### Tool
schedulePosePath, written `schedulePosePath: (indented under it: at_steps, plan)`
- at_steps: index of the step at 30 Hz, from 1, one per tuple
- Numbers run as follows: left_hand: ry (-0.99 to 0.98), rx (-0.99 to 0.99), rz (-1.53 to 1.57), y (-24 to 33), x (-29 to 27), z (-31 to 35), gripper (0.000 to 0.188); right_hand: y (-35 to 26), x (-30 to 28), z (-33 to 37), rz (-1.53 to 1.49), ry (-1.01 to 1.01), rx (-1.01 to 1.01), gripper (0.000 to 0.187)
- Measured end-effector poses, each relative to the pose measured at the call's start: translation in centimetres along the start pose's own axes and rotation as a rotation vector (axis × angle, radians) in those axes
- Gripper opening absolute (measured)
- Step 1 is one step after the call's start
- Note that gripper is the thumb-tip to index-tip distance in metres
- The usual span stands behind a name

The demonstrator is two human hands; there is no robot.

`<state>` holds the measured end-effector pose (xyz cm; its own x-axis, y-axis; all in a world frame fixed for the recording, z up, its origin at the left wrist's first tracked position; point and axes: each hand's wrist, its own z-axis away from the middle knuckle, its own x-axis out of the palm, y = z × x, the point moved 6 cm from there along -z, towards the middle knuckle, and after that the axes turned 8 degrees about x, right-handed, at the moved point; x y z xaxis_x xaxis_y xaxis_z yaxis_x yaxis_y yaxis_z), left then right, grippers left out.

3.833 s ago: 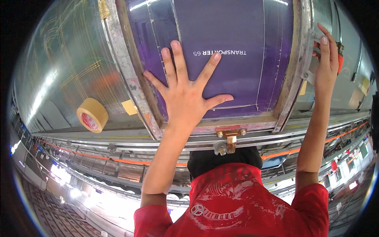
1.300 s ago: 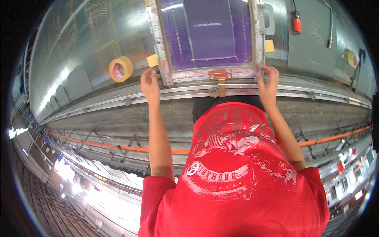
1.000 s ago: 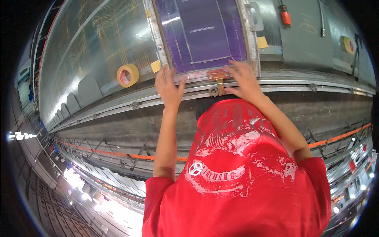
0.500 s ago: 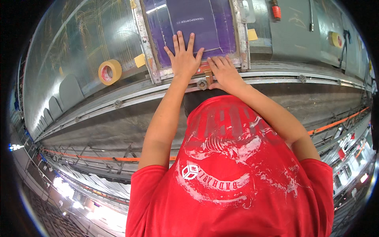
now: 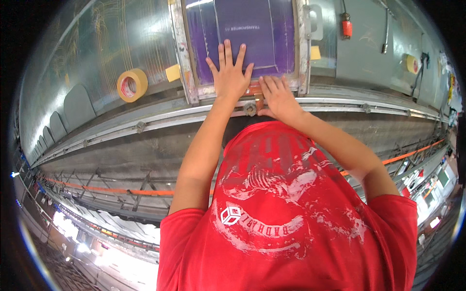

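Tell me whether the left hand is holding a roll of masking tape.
No, the left hand lies spread over the framed purple printing screen, fingers apart, gripping nothing.

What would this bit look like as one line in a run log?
left hand: fingers spread over purple screen | right hand: at near edge of frame, by copper-coloured bracket | tape roll: left of frame

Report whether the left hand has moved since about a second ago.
Yes: judged against the frame, the left hand has moved rightward and forward, from the near-left corner to over the purple screen.
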<state>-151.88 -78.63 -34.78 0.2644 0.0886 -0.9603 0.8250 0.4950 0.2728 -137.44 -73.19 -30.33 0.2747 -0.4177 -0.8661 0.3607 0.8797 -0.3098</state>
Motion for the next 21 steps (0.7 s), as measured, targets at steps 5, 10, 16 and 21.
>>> schedulePosePath:
  at_steps: [5, 10, 16, 21]
  plan:
    - [-0.005, -0.014, -0.002, 0.0, -0.2, 0.3, 0.063, 0.8, -0.5, 0.4, -0.193, 0.04, -0.029, 0.098]
    - [0.161, 0.03, 0.155, -0.4, -1.4, 0.8, 0.05, 4.3, -2.3, 1.2, -0.662, 0.277, 0.083, 0.055]
    - [0.328, -0.076, 0.066, -5.1, -6.4, 4.1, 0.044, 14.8, -3.6, 2.2, -0.573, 0.719, 0.492, 0.033]
    - [0.123, 0.073, 0.061, -2.6, -5.8, 1.2, 0.047, 8.1, -6.7, -3.1, -0.365, 0.628, 0.111, 0.042]
